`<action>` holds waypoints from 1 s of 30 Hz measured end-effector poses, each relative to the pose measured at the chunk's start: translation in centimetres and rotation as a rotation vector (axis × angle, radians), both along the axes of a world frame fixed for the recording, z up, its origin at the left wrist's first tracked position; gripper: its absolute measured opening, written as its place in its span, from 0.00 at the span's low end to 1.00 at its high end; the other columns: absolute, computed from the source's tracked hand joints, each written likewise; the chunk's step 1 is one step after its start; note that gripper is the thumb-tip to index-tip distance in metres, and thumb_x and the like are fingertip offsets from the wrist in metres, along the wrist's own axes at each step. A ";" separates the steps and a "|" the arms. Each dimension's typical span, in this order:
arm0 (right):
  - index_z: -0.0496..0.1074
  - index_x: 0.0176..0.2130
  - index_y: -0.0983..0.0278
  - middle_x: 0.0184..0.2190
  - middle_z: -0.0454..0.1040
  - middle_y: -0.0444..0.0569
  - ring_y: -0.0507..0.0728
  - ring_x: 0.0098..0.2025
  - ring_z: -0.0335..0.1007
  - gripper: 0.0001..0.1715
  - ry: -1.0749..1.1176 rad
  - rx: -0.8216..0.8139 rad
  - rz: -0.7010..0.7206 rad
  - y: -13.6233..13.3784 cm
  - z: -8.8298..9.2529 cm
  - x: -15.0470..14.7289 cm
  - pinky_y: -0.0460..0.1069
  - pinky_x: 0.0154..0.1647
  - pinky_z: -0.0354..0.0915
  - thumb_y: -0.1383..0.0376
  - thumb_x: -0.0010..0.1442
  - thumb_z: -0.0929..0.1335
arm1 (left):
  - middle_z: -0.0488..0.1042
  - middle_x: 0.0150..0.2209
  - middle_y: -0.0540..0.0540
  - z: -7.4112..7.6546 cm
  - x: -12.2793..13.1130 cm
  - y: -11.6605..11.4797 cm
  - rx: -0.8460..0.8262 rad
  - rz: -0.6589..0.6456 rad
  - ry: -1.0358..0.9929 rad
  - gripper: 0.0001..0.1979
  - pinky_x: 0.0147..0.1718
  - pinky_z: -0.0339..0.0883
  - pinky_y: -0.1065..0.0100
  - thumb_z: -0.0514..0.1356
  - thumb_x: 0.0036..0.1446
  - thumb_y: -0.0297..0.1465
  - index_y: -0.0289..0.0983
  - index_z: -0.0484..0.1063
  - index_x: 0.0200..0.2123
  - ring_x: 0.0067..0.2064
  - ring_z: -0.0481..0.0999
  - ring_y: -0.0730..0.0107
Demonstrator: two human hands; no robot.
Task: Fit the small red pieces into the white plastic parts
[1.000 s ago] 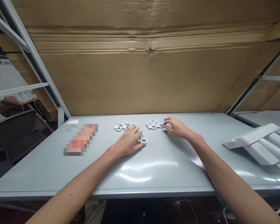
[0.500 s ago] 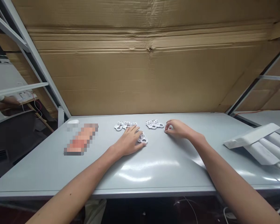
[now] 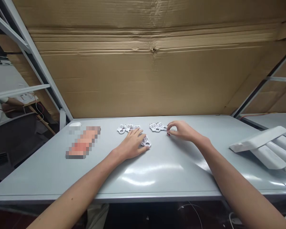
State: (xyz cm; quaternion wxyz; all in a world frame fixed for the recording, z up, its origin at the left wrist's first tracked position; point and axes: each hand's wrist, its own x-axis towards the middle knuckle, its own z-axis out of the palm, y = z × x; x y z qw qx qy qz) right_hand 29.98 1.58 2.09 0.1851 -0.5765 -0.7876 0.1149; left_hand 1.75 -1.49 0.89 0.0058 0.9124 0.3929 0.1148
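My left hand [image 3: 131, 144] lies palm down on the table with its fingers spread, and its fingertips are at a white perforated plastic part [image 3: 146, 142]. Behind that hand, a row of similar white parts [image 3: 128, 128] lies flat. My right hand [image 3: 182, 131] is curled, with its fingertips beside a second cluster of white parts [image 3: 157, 127]. A tiny red item [image 3: 168, 134] sits under its fingertips. A small white bit shows between the fingers, but I cannot tell whether the hand grips it.
The grey table [image 3: 176, 178] has a pixelated object [image 3: 83, 142] and a small white item [image 3: 75, 124] on its left. White foam-like pieces [image 3: 264, 148] lie at right. A cardboard sheet [image 3: 152, 76] stands behind, between metal shelf uprights. A person's arm [image 3: 10, 105] shows far left.
My right hand has shifted left and farther from me, its fingertips back near the second cluster. My left hand and the white parts show no visible movement.
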 end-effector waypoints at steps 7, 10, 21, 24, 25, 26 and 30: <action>0.77 0.34 0.60 0.39 0.80 0.50 0.62 0.41 0.75 0.09 0.380 -0.093 0.022 -0.6 0.7 -1.5 0.54 0.41 0.68 0.58 0.57 0.69 | 0.63 0.62 0.33 0.0 -0.1 0.1 0.004 0.002 0.011 0.22 0.64 0.51 0.46 0.58 0.63 0.43 0.34 0.69 0.54 0.67 0.55 0.45; 0.76 0.36 0.61 0.38 0.81 0.51 0.63 0.43 0.76 0.14 0.616 -0.181 0.059 -1.1 0.9 -2.6 0.55 0.43 0.68 0.54 0.55 0.72 | 0.64 0.62 0.34 0.0 -0.1 0.1 0.014 -0.008 -0.003 0.22 0.63 0.53 0.45 0.59 0.63 0.43 0.35 0.69 0.54 0.67 0.56 0.45; 0.80 0.40 0.62 0.46 0.77 0.53 0.58 0.46 0.72 0.21 1.101 -0.501 0.149 -1.3 -0.5 -5.4 0.55 0.53 0.65 0.52 0.50 0.76 | 0.66 0.61 0.35 0.0 -0.3 0.1 0.018 -0.033 -0.033 0.21 0.62 0.55 0.48 0.59 0.63 0.43 0.36 0.70 0.52 0.67 0.56 0.45; 0.79 0.41 0.62 0.44 0.78 0.52 0.57 0.46 0.73 0.19 1.181 -0.567 0.131 -1.2 -1.0 -5.9 0.53 0.53 0.67 0.55 0.51 0.77 | 0.66 0.60 0.36 -0.1 -0.4 0.1 0.032 -0.035 -0.029 0.20 0.62 0.55 0.48 0.58 0.63 0.44 0.37 0.70 0.52 0.66 0.57 0.46; 0.78 0.41 0.62 0.43 0.78 0.52 0.58 0.46 0.73 0.18 1.205 -0.579 0.117 -1.2 -1.1 -6.0 0.53 0.54 0.67 0.56 0.51 0.77 | 0.66 0.61 0.36 -0.1 -0.4 0.1 0.031 -0.035 -0.025 0.20 0.62 0.55 0.48 0.58 0.63 0.44 0.37 0.70 0.52 0.66 0.57 0.46; 0.78 0.41 0.62 0.44 0.78 0.53 0.58 0.47 0.74 0.18 1.222 -0.586 0.107 -1.1 -1.1 -6.1 0.53 0.54 0.67 0.57 0.51 0.77 | 0.66 0.61 0.36 -0.2 -0.4 0.1 0.028 -0.034 -0.022 0.20 0.62 0.55 0.48 0.58 0.63 0.44 0.37 0.70 0.52 0.66 0.57 0.46; 0.77 0.41 0.61 0.49 0.78 0.54 0.60 0.52 0.74 0.13 1.205 -0.572 0.096 -1.1 -1.0 -6.0 0.55 0.57 0.67 0.60 0.55 0.74 | 0.64 0.62 0.35 -0.3 -0.5 0.2 0.006 -0.027 -0.021 0.21 0.63 0.54 0.48 0.58 0.63 0.44 0.35 0.70 0.52 0.67 0.56 0.46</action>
